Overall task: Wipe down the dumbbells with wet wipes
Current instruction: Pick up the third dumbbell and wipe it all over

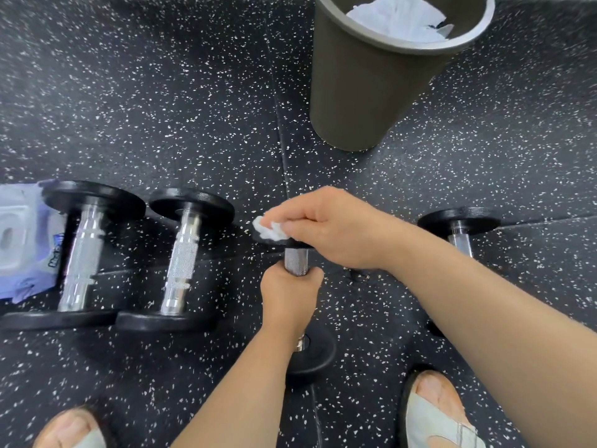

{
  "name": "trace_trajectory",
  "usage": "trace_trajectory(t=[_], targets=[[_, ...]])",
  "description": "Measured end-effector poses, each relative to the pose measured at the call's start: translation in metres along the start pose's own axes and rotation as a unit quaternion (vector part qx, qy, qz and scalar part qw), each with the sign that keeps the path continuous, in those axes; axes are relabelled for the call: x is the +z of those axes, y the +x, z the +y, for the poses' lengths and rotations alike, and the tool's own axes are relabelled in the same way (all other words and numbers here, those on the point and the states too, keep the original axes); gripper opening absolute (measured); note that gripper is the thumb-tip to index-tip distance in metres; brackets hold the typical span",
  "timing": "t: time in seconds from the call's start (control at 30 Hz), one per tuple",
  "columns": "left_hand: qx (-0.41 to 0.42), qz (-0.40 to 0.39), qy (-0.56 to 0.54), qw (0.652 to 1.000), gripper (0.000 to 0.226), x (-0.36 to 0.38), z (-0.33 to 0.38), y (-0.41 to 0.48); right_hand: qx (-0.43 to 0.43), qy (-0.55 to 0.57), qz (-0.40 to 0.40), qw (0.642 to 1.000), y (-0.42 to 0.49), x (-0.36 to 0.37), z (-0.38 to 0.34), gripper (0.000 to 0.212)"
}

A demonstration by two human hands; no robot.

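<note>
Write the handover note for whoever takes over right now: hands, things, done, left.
Left hand grips the handle of the middle dumbbell.
Right hand holds a wet wipe against its far plate.
On the floor to the left lie the far-left dumbbell and the second dumbbell. The right dumbbell is partly behind the right arm.
The wipes pack is at far left. The bin ahead holds used wipes.
Done: cannot tell which dumbbells are clean.
Left: finish this one, bin the wipe, check the others.
</note>
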State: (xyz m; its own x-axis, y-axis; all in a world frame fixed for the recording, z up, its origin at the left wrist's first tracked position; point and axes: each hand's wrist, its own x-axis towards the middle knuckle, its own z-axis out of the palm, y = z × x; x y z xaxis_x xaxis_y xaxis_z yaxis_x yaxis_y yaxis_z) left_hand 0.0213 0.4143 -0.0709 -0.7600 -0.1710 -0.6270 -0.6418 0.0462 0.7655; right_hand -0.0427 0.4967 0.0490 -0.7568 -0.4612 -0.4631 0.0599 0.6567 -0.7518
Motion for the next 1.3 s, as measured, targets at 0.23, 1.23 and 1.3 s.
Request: trace_trajectory(t=[0.23,1.23,1.3], targets=[[-0.001,-0.006,-0.007,1.000,0.032,0.000,-0.003,0.000,0.049,-0.065,-0.022,0.996,0.039,-0.007,0.016,0.027],[0.057,0.013,0.047,0.997,0.040,-0.031,0.028,0.030,0.084,-0.056,0.092,0.991,0.060,-0.016,0.000,0.022],[0.056,0.008,0.061,0.997,0.038,-0.028,0.028,0.029,0.110,-0.045,0.122,0.985,0.050,-0.016,0.008,0.020]])
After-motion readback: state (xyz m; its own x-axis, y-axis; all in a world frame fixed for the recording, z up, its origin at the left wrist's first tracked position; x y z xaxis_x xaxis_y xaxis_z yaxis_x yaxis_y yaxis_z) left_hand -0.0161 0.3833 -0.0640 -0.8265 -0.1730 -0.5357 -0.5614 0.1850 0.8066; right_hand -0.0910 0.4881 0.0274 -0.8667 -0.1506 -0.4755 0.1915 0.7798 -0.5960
